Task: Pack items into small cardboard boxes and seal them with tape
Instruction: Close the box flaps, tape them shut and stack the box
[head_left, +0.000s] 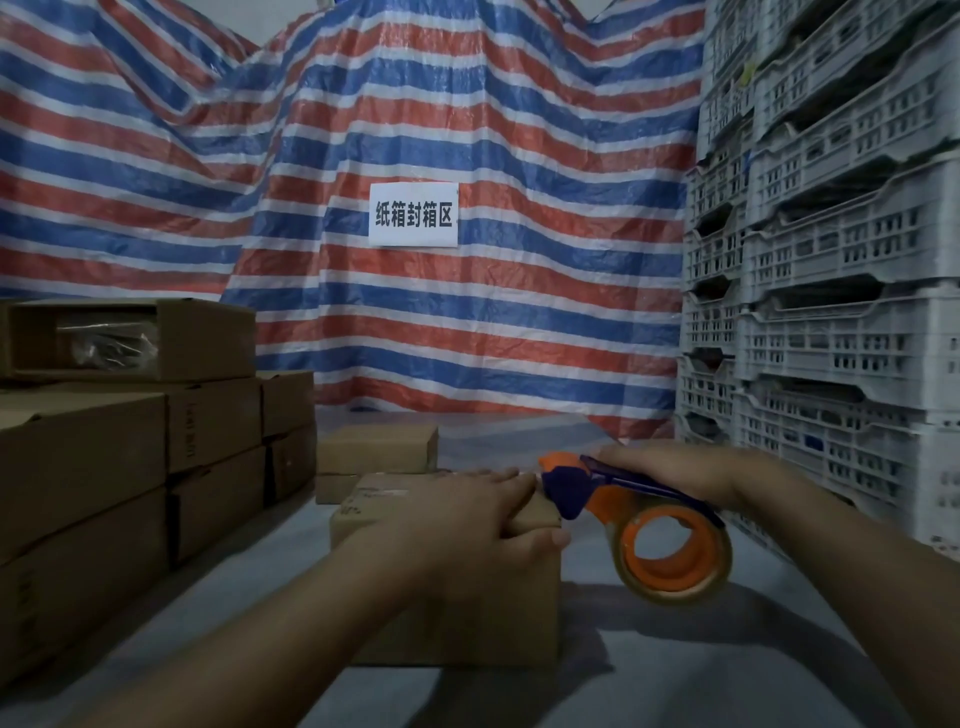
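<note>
A small closed cardboard box (457, 618) stands on the grey surface in front of me. My left hand (483, 514) rests on its top, fingers stretched along the lid and thumb over the right edge. My right hand (680, 470) grips the blue handle of an orange tape dispenser (644, 530) with a roll of clear tape. The dispenser's blue head touches the box's top right edge, just beyond my left fingertips.
Another small box (376, 457) sits behind the one I hold. Stacked cardboard boxes (130, 431) fill the left side. Tall stacks of grey plastic crates (831, 260) stand on the right. A striped tarp with a white paper sign (414, 214) hangs behind.
</note>
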